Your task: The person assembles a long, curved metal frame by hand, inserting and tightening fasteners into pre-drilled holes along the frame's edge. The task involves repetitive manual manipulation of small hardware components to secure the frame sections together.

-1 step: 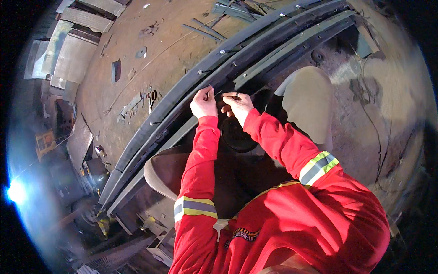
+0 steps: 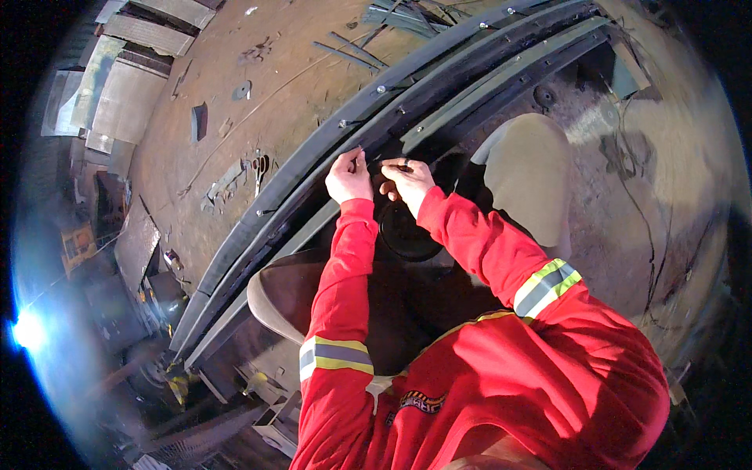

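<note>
Long dark metal bars (image 2: 439,70) run from lower left to upper right in front of me. Small shiny bolts (image 2: 343,123) stick up along them. My left hand (image 2: 349,177) is closed in a pinch at the bars' near side; a tiny thing at its fingertips is too small to name. Close beside it on the right, my right hand (image 2: 408,182) has its fingers curled together. A short dark thing shows at its thumb and forefinger, its kind unclear. Under the hands, a round black ring (image 2: 409,235) lies in shadow between my knees.
Scissors (image 2: 261,168) lie on the brown floor beyond the bars. Dark strips (image 2: 392,16) are heaped at the top, and metal sheets (image 2: 129,90) are stacked at the upper left. A bright bluish light (image 2: 30,332) glares at the far left. A cable (image 2: 652,243) trails on the right.
My left fingertips have shifted very slightly to the left. Otherwise both frames look the same.
</note>
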Demonstrator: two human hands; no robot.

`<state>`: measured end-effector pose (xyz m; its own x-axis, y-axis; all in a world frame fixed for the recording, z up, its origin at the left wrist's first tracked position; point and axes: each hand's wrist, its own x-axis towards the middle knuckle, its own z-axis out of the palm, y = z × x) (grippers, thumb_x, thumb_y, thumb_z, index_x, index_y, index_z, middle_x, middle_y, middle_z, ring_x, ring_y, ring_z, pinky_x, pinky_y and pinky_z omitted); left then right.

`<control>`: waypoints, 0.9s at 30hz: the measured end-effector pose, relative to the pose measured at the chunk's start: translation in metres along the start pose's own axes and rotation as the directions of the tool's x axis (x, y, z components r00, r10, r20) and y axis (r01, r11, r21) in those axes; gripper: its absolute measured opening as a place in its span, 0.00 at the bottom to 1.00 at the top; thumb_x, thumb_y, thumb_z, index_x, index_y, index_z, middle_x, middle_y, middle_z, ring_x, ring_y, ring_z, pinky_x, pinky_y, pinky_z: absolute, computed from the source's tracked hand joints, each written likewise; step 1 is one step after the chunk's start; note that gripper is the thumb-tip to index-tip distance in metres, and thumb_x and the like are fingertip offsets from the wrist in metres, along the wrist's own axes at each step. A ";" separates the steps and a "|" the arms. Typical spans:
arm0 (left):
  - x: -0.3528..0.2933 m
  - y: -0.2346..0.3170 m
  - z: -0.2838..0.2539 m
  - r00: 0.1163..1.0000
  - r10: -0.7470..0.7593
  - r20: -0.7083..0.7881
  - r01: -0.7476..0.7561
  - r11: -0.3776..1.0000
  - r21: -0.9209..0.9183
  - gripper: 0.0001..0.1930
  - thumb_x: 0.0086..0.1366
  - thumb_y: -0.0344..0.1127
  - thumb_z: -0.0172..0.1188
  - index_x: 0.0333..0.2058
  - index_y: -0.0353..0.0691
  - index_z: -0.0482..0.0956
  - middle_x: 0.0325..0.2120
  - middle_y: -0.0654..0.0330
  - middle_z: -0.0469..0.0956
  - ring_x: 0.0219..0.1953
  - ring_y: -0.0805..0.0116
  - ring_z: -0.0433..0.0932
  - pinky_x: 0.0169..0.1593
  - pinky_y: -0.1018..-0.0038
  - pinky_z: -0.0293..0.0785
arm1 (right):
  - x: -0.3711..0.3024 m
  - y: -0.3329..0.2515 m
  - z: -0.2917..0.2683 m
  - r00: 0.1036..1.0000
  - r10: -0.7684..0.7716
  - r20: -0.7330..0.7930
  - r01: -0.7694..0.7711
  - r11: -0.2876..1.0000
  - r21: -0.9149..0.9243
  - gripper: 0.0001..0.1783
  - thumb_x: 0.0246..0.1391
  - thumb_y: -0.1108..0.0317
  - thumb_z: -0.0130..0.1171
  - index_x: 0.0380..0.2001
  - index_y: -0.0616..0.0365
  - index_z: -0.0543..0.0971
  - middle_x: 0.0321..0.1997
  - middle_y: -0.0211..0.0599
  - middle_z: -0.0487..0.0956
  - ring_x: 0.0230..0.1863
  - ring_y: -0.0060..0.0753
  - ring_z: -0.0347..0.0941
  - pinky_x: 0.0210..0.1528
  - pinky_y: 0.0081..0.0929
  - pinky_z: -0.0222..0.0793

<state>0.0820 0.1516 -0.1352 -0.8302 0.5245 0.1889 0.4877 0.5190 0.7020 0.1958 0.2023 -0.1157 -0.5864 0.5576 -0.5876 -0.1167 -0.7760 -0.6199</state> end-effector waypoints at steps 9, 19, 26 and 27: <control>0.004 -0.001 -0.002 0.984 0.173 -0.035 -0.166 0.976 0.140 0.04 0.52 0.37 0.62 0.26 0.45 0.80 0.17 0.61 0.73 0.18 0.65 0.72 0.23 0.70 0.68 | 0.000 0.001 0.004 1.000 -0.009 0.030 0.010 1.000 -0.030 0.09 0.49 0.76 0.54 0.36 0.67 0.73 0.24 0.38 0.77 0.17 0.23 0.72 0.15 0.17 0.63; 0.008 0.006 -0.004 0.938 0.345 -0.032 -0.322 0.901 0.290 0.04 0.54 0.38 0.59 0.26 0.48 0.75 0.20 0.61 0.75 0.22 0.60 0.76 0.24 0.68 0.71 | -0.002 -0.005 0.001 0.999 -0.047 -0.008 0.044 0.973 -0.226 0.08 0.45 0.73 0.57 0.31 0.64 0.77 0.20 0.32 0.76 0.17 0.20 0.70 0.16 0.17 0.62; 0.013 -0.007 -0.003 0.840 0.542 -0.033 -0.510 0.809 0.291 0.03 0.54 0.36 0.59 0.29 0.48 0.78 0.23 0.61 0.77 0.24 0.61 0.77 0.27 0.69 0.73 | 0.003 0.001 -0.002 0.974 -0.227 -0.008 0.216 0.936 -0.279 0.07 0.40 0.71 0.62 0.26 0.63 0.79 0.18 0.29 0.76 0.16 0.17 0.67 0.19 0.16 0.62; 0.013 -0.006 -0.004 0.849 0.528 0.013 -0.505 0.803 0.317 0.04 0.54 0.36 0.60 0.30 0.47 0.78 0.24 0.61 0.78 0.26 0.62 0.78 0.29 0.70 0.74 | 0.003 0.001 -0.001 0.970 -0.242 -0.005 0.229 0.927 -0.298 0.07 0.40 0.71 0.62 0.25 0.63 0.79 0.19 0.30 0.76 0.16 0.17 0.67 0.19 0.16 0.63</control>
<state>0.0670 0.1528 -0.1338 -0.4434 0.7285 0.5221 0.8963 0.3657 0.2510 0.1951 0.2034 -0.1186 -0.5369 0.7301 -0.4228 -0.0042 -0.5035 -0.8640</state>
